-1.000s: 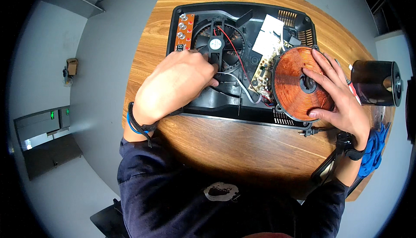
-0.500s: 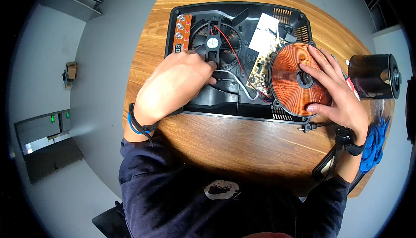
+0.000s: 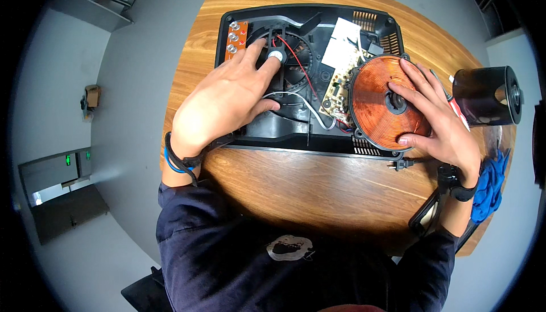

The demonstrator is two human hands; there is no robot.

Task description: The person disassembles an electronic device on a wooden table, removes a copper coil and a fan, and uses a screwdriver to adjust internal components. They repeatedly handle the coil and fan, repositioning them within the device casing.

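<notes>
A black induction cooker base [image 3: 267, 141] lies with its inside showing on the wooden table. My left hand [image 3: 219, 96] is over its left part, fingers apart and nothing in them; the index fingertip touches or hovers by the hub of the black cooling fan [image 3: 296, 76]. Its fingers partly cover the orange control board [image 3: 236, 39]. Fingers spread across its face, my right hand [image 3: 446, 121] holds the round copper induction coil [image 3: 375, 93], which overlaps the circuit board [image 3: 336, 93] and juts past the base's right edge.
Right of the base stands a shiny black cylinder [image 3: 483, 96]. Below it are a blue cloth [image 3: 492, 187] and a black-rimmed object [image 3: 424, 215] near my right forearm. A power plug [image 3: 401, 165] lies by the base's lower edge. Red and white wires cross the base.
My left hand has opened from a bent, closed pose beside the fan's lower edge, its fingers stretching up toward the hub. The right hand stays on the coil.
</notes>
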